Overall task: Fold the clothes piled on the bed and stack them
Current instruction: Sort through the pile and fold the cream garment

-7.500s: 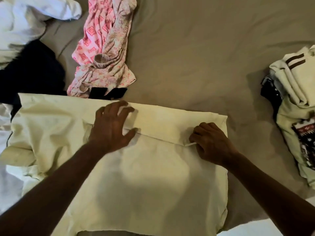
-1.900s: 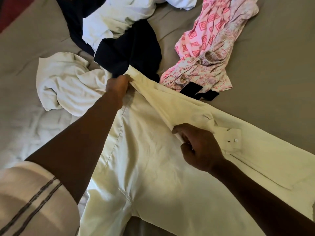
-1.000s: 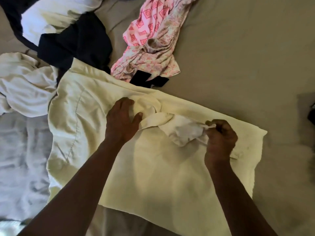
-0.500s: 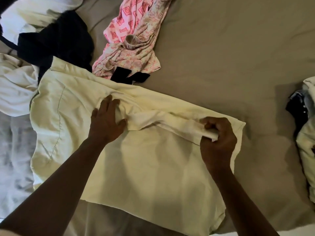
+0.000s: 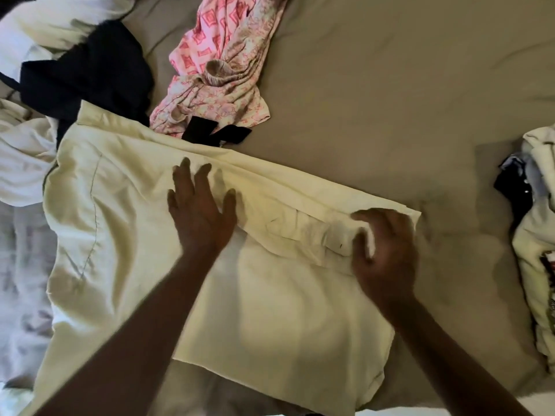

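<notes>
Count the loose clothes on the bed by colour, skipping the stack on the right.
Cream shirt: 1
Pink garment: 1
Navy garment: 1
White garments: 2
Black piece: 1
Total: 6

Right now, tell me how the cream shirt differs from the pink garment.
The cream shirt is plain; the pink garment is patterned. The cream shirt lies spread out, partly folded, under the left hand and right hand; the pink garment lies crumpled, no hand on it. Both lie on the bed.

Cream shirt (image 5: 270, 295): matt woven cloth, creased. Bed sheet (image 5: 390, 85): smooth matt taupe fabric.
</notes>
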`<state>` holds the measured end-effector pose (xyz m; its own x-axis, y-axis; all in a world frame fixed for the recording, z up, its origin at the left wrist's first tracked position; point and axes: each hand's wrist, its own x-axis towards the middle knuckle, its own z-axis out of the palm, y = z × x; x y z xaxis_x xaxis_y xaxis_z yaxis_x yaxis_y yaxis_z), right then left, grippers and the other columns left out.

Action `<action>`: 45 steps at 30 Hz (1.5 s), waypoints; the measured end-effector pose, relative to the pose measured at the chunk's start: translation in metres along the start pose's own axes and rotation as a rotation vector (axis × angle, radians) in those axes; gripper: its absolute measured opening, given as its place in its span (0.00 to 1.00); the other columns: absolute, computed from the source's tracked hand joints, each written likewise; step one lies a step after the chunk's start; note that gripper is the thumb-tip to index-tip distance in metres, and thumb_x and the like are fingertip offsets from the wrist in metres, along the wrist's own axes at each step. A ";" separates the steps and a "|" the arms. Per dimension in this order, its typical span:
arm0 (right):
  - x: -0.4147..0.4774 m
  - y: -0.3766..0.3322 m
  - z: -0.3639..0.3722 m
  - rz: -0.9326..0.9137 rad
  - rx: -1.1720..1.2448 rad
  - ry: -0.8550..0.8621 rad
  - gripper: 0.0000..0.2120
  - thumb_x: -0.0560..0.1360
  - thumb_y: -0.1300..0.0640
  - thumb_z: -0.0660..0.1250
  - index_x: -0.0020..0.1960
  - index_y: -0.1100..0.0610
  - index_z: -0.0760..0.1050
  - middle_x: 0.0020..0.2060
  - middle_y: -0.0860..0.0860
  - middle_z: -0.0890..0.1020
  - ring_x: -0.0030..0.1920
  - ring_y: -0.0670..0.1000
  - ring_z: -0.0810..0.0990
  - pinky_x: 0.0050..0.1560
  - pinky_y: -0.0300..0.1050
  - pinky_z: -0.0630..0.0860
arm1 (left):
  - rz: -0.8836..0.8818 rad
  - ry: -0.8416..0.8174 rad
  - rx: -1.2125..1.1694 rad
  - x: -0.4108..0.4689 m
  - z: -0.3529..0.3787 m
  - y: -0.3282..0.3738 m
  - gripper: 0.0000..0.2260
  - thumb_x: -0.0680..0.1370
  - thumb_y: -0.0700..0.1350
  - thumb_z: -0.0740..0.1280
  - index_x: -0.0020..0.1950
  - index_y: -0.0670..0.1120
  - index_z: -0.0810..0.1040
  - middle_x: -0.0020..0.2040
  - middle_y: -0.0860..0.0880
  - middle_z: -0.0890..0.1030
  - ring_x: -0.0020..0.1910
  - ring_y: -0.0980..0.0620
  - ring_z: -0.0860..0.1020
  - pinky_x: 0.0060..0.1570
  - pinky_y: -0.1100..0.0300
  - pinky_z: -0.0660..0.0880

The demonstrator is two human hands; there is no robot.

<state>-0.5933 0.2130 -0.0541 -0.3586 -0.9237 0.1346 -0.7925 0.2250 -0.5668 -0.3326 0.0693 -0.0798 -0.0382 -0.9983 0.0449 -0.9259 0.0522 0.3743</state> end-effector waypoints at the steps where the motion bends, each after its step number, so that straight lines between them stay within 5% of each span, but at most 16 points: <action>1: 0.002 -0.013 0.011 -0.099 0.007 -0.096 0.18 0.74 0.56 0.68 0.64 0.54 0.79 0.60 0.53 0.78 0.63 0.58 0.75 0.61 0.57 0.73 | -0.070 0.052 -0.038 -0.014 0.003 0.012 0.28 0.78 0.53 0.70 0.76 0.47 0.69 0.82 0.43 0.61 0.81 0.41 0.60 0.73 0.41 0.62; 4: 0.000 -0.033 0.052 -0.437 -0.219 -0.487 0.34 0.72 0.57 0.66 0.77 0.49 0.67 0.77 0.54 0.66 0.80 0.61 0.60 0.73 0.59 0.64 | -0.594 0.235 -0.251 -0.044 0.005 0.028 0.29 0.77 0.49 0.71 0.77 0.50 0.66 0.80 0.45 0.63 0.76 0.41 0.65 0.69 0.41 0.68; 7: 0.011 -0.027 0.066 -0.376 -0.316 -0.518 0.34 0.70 0.65 0.53 0.74 0.48 0.71 0.78 0.55 0.66 0.81 0.62 0.58 0.72 0.57 0.61 | -1.131 0.311 -0.584 -0.047 0.000 0.017 0.29 0.77 0.47 0.72 0.75 0.49 0.65 0.65 0.45 0.75 0.63 0.40 0.77 0.65 0.46 0.74; 10: 0.020 -0.017 0.061 -0.266 -0.300 -0.498 0.28 0.66 0.61 0.64 0.66 0.51 0.77 0.72 0.55 0.71 0.77 0.62 0.64 0.72 0.60 0.62 | -1.173 0.228 -0.700 -0.038 -0.002 -0.009 0.27 0.74 0.52 0.77 0.69 0.49 0.71 0.52 0.51 0.77 0.52 0.45 0.80 0.61 0.50 0.79; 12: 0.017 -0.018 0.058 -0.329 -0.302 -0.511 0.26 0.66 0.52 0.66 0.64 0.52 0.79 0.71 0.53 0.73 0.76 0.61 0.66 0.73 0.62 0.61 | -1.173 0.191 -0.839 -0.032 -0.002 -0.032 0.25 0.71 0.48 0.80 0.65 0.46 0.76 0.53 0.48 0.80 0.46 0.46 0.82 0.46 0.52 0.83; 14: 0.016 -0.024 0.061 -0.299 -0.299 -0.488 0.24 0.70 0.43 0.65 0.63 0.52 0.79 0.68 0.53 0.75 0.74 0.60 0.69 0.73 0.64 0.61 | -1.202 0.120 -0.968 -0.028 -0.007 -0.054 0.20 0.73 0.42 0.78 0.62 0.39 0.78 0.49 0.43 0.81 0.33 0.49 0.79 0.29 0.60 0.77; 16: 0.018 -0.032 0.068 -0.216 -0.328 -0.402 0.23 0.77 0.41 0.61 0.64 0.53 0.78 0.67 0.53 0.76 0.72 0.61 0.70 0.72 0.64 0.62 | -1.202 0.051 -0.954 -0.030 -0.016 -0.065 0.17 0.72 0.42 0.77 0.58 0.43 0.79 0.46 0.44 0.82 0.30 0.51 0.78 0.29 0.61 0.75; 19: 0.028 -0.066 0.089 -0.182 -0.289 -0.297 0.22 0.82 0.46 0.57 0.69 0.56 0.74 0.68 0.57 0.74 0.73 0.62 0.68 0.72 0.64 0.63 | -1.000 0.026 -0.569 -0.038 -0.033 -0.072 0.23 0.70 0.49 0.78 0.63 0.50 0.77 0.52 0.50 0.83 0.50 0.49 0.81 0.51 0.54 0.77; 23: 0.033 -0.124 0.128 -0.354 -0.111 -0.335 0.25 0.82 0.49 0.60 0.77 0.56 0.67 0.78 0.57 0.66 0.81 0.59 0.58 0.75 0.62 0.63 | -0.305 0.211 -0.240 -0.018 -0.044 -0.081 0.26 0.78 0.53 0.71 0.73 0.48 0.71 0.71 0.48 0.73 0.72 0.47 0.71 0.71 0.50 0.70; 27: 0.039 -0.150 0.174 -0.424 -0.164 -0.495 0.33 0.82 0.41 0.57 0.83 0.50 0.55 0.83 0.54 0.54 0.84 0.58 0.46 0.80 0.63 0.53 | 0.122 -0.145 0.189 0.050 -0.029 -0.122 0.38 0.80 0.68 0.55 0.84 0.46 0.56 0.84 0.43 0.55 0.83 0.43 0.54 0.78 0.40 0.55; 30: 0.040 -0.136 0.192 -0.489 -0.335 -0.550 0.37 0.81 0.35 0.54 0.85 0.48 0.49 0.84 0.52 0.46 0.83 0.57 0.40 0.81 0.63 0.47 | 0.204 -0.285 0.428 0.101 -0.036 -0.171 0.50 0.74 0.79 0.44 0.85 0.47 0.48 0.85 0.44 0.47 0.84 0.44 0.47 0.79 0.34 0.45; 34: 0.039 -0.131 0.199 -0.529 -0.394 -0.523 0.38 0.81 0.34 0.55 0.85 0.49 0.49 0.84 0.53 0.46 0.83 0.58 0.40 0.81 0.61 0.47 | 0.031 -0.335 0.461 0.150 -0.060 -0.209 0.56 0.69 0.84 0.46 0.85 0.46 0.44 0.85 0.45 0.44 0.84 0.44 0.44 0.78 0.31 0.44; 41: 0.033 -0.145 0.189 -0.473 -0.373 -0.431 0.36 0.80 0.36 0.58 0.83 0.53 0.59 0.83 0.56 0.54 0.83 0.60 0.48 0.79 0.67 0.51 | 0.117 -0.030 0.171 0.059 -0.078 -0.187 0.34 0.83 0.66 0.57 0.82 0.46 0.62 0.84 0.41 0.54 0.84 0.41 0.52 0.78 0.35 0.53; 45: -0.002 -0.157 0.176 -0.409 -0.214 -0.340 0.28 0.81 0.45 0.63 0.77 0.57 0.70 0.78 0.59 0.66 0.80 0.62 0.60 0.76 0.65 0.59 | 0.114 -0.125 -0.019 -0.049 -0.090 -0.175 0.22 0.81 0.57 0.67 0.73 0.50 0.75 0.80 0.46 0.67 0.79 0.45 0.65 0.72 0.43 0.64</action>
<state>-0.3817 0.1248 -0.1089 0.1490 -0.9886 0.0199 -0.9282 -0.1468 -0.3418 -0.1347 0.1114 -0.0644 -0.1903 -0.9813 -0.0275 -0.9056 0.1646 0.3908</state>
